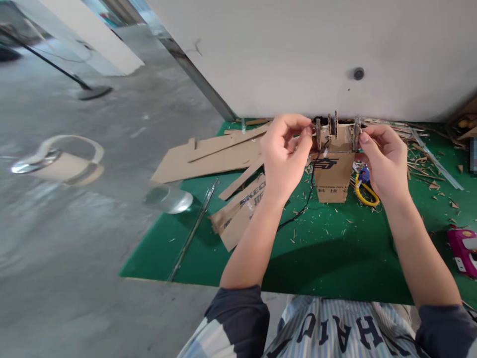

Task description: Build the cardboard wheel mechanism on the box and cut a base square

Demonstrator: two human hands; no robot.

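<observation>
A small cardboard model (334,169) with little wheels on an axle at its top is held above the green mat (320,258). My left hand (285,156) pinches the left end of the axle by a cardboard wheel. My right hand (385,156) pinches the right end. A thin black wire (303,204) hangs from the model down to the mat. Both hands are closed on the model.
Cardboard sheets and strips (219,156) lie on the mat's left part. Yellow-handled scissors (365,191) sit behind the model. Cardboard scraps litter the right side, and a pink tool (464,248) lies at the right edge. A metal ruler (194,231) rests along the left edge.
</observation>
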